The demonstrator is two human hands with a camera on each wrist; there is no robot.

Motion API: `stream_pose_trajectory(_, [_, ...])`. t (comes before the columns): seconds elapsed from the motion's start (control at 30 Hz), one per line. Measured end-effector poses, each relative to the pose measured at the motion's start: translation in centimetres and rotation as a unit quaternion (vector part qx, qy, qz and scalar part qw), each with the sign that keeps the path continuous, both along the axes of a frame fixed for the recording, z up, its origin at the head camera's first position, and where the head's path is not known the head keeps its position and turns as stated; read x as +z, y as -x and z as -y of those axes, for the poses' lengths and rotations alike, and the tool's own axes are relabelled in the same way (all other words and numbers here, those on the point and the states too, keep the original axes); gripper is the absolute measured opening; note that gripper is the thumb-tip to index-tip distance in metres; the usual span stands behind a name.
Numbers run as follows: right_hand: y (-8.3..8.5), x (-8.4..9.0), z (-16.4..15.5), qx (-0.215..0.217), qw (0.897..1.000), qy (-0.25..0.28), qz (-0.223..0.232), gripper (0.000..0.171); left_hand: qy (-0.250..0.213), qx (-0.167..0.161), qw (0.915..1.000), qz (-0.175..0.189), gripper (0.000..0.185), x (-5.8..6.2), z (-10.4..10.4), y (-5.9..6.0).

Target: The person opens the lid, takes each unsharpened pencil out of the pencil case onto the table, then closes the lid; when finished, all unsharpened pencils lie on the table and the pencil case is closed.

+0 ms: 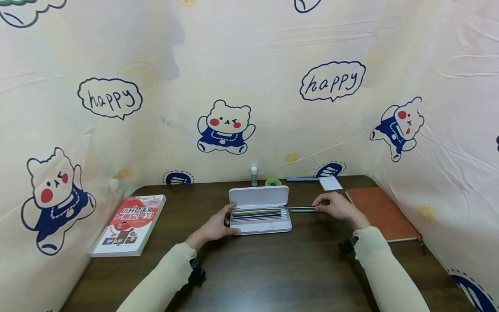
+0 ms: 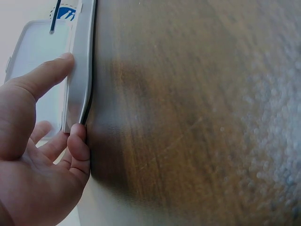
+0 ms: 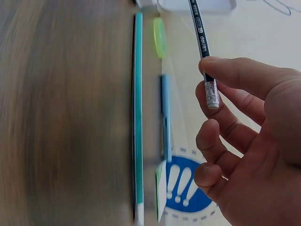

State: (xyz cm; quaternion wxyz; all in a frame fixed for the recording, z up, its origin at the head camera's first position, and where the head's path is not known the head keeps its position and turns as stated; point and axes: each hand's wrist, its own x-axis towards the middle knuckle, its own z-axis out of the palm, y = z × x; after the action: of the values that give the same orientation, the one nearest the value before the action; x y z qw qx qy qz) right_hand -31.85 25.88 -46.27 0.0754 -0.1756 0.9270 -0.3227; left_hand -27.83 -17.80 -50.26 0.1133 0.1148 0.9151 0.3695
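Observation:
An open white pencil case (image 1: 273, 226) lies on the table, its lid (image 1: 257, 197) tipped back and several pencils (image 1: 257, 215) inside. My left hand (image 1: 213, 225) grips the case's left end, thumb (image 2: 54, 70) on its near wall and fingers curled at the end. Between thumb and forefinger, my right hand (image 1: 339, 207) pinches a dark pencil (image 3: 201, 37) near its metal band and white eraser (image 3: 213, 101). That pencil reaches left toward the case's right end. Below it, a teal pencil (image 3: 138, 108) with a white end lies on the table beside a darker strip.
Behind the case stand a glue stick (image 1: 254, 176) and a green tape roll (image 1: 273, 182). A blue pen (image 1: 302, 178) and a pale paper pad (image 1: 330, 183) lie farther right. A brown notebook (image 1: 383, 212) flanks the right arm; a red-and-white book (image 1: 128, 225) lies left.

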Motion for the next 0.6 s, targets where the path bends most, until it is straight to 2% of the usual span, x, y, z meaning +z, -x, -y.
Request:
stream_pose_trajectory(0.27, [-0.3, -0.3, -2.7, -0.029, 0.999, -0.003, 0.016, 0.013, 0.004, 0.005, 1.0, 0.002, 0.094, 0.1, 0.0, -0.1])
stream_pose_trajectory(0.6, [-0.5, -1.2, -4.7, -0.033, 0.999, -0.021, 0.015, 0.011, 0.001, 0.004, 1.0, 0.001, 0.094, 0.0, 0.0, -0.1])
